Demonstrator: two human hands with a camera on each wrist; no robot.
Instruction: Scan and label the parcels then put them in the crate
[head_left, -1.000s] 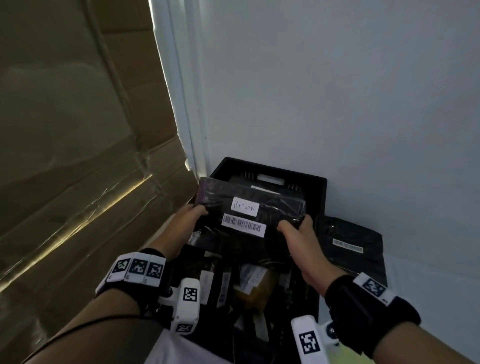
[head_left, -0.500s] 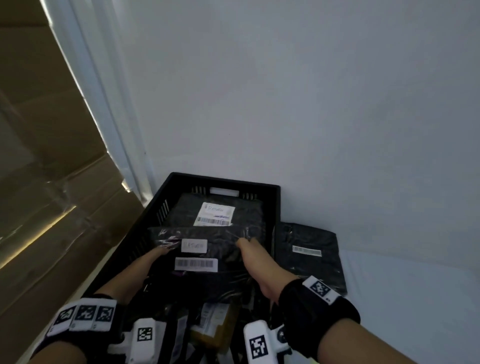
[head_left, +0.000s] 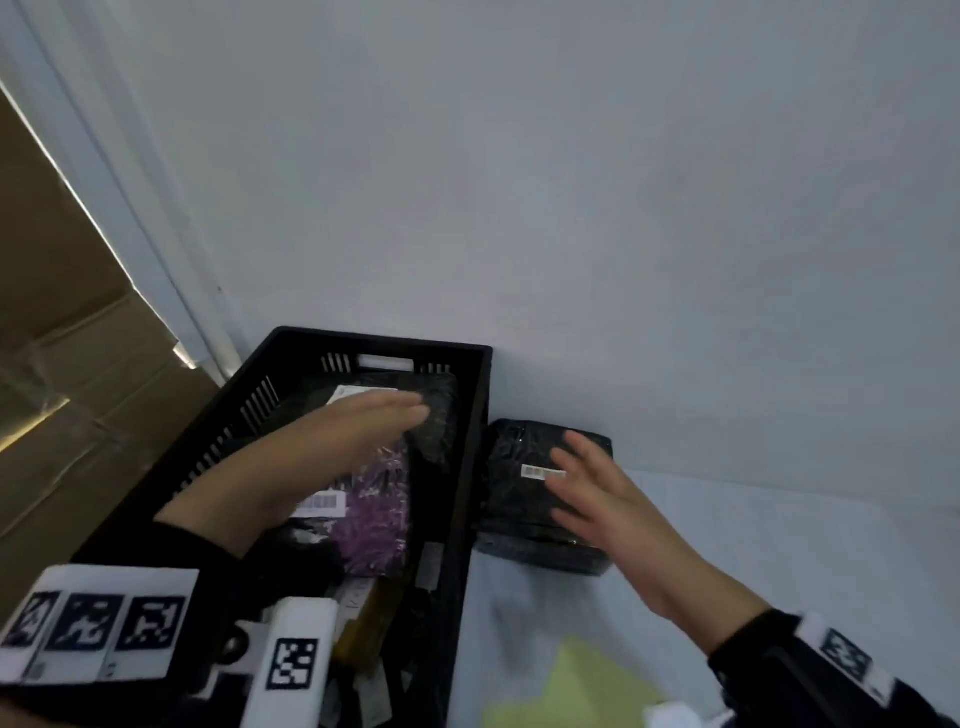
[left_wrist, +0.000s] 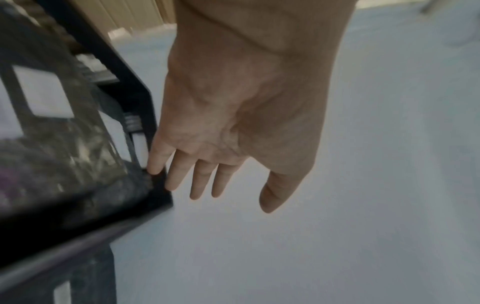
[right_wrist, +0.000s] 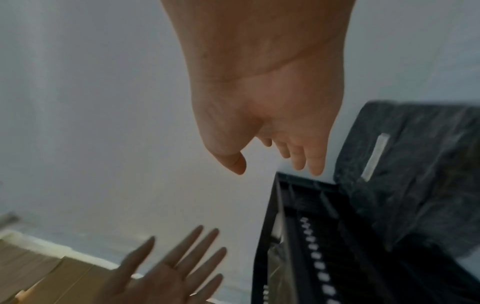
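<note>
Fingers (head_left: 410, 413) of left hand (head_left: 332, 447): straight, together, holding nothing, over parcels inside crate (head_left: 475, 415). Beneath them: labelled parcel (head_left: 374, 499). Right hand (head_left: 613, 514): spread, empty, above black parcel (head_left: 519, 499) outside crate, beside its wall.

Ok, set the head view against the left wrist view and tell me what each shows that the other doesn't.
Only the head view shows the right hand open above the black parcel outside the crate, plus a yellow sheet. Only the left wrist view shows the left hand palm-side, fingers straight and holding nothing. Both show the black crate and the labelled parcels inside it.
</note>
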